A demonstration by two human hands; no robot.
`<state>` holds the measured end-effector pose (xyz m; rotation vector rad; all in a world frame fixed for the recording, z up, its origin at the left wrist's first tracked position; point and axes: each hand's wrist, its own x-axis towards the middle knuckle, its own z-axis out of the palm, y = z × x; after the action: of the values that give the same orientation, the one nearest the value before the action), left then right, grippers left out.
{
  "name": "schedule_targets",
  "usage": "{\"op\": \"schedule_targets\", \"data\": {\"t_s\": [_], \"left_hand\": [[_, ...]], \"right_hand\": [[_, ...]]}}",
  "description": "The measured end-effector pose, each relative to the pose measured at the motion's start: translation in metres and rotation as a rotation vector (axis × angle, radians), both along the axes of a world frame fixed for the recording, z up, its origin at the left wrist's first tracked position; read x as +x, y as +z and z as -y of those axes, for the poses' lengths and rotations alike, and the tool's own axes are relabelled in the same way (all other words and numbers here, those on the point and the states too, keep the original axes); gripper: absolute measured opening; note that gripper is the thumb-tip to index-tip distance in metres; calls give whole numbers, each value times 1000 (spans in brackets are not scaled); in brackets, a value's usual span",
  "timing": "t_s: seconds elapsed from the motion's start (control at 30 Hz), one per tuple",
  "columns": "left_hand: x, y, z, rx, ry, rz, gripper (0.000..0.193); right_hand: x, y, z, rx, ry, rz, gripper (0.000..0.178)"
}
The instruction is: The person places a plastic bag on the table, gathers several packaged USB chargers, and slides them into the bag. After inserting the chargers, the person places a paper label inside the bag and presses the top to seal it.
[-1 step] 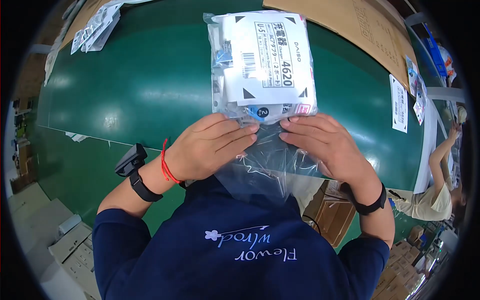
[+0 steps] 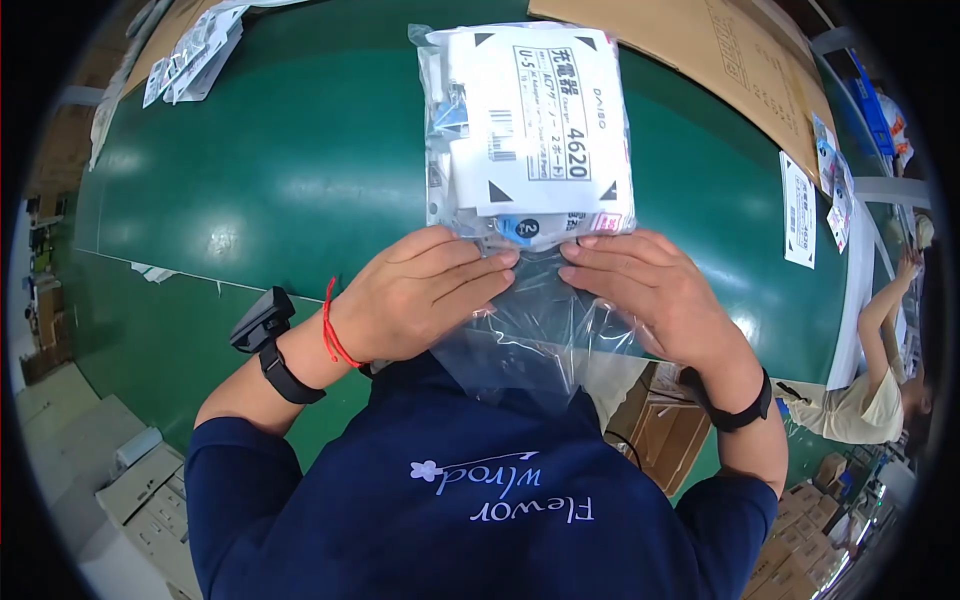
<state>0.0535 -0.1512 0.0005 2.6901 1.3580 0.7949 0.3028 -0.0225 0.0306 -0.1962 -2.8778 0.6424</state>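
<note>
A clear plastic bag (image 2: 434, 130) lies on the green table, filled with several carded packs and a large white printed label (image 2: 550, 110) on top. Its loose, see-through end (image 2: 520, 350) hangs toward me over the table edge. At the near end of the packs, my left hand (image 2: 430, 290) presses the film with its fingers together. My right hand (image 2: 645, 290) does the same from the other side, fingers bent over the plastic. A narrow gap separates the fingertips. Both thumbs are mostly hidden.
The green table (image 2: 270, 170) curves around in front of me. Several carded packs (image 2: 205, 55) lie at its far left. A cardboard box (image 2: 720, 70) sits at the far right, near another white label (image 2: 798, 210) and carded packs (image 2: 838, 190). Another person's arm (image 2: 880, 310) shows at right.
The white label and packs sit very slightly lower and farther right. My hands have not visibly moved.
</note>
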Motion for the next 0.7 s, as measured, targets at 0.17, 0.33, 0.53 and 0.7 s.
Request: {"op": "schedule_targets", "data": {"t_s": [0.17, 0.33, 0.53, 0.7], "left_hand": [[-1, 4, -3, -167, 12, 122, 27], [-13, 5, -12, -405, 48, 287, 20], [-31, 13, -27, -465, -8, 480, 26], [-36, 31, -47, -769, 244, 1000, 32]], "right_hand": [[-5, 6, 0, -252, -75, 75, 34], [-8, 7, -7, -407, -139, 85, 35], [-7, 10, -18, -815, -227, 46, 44], [-10, 24, -40, -1123, -431, -182, 46]]}}
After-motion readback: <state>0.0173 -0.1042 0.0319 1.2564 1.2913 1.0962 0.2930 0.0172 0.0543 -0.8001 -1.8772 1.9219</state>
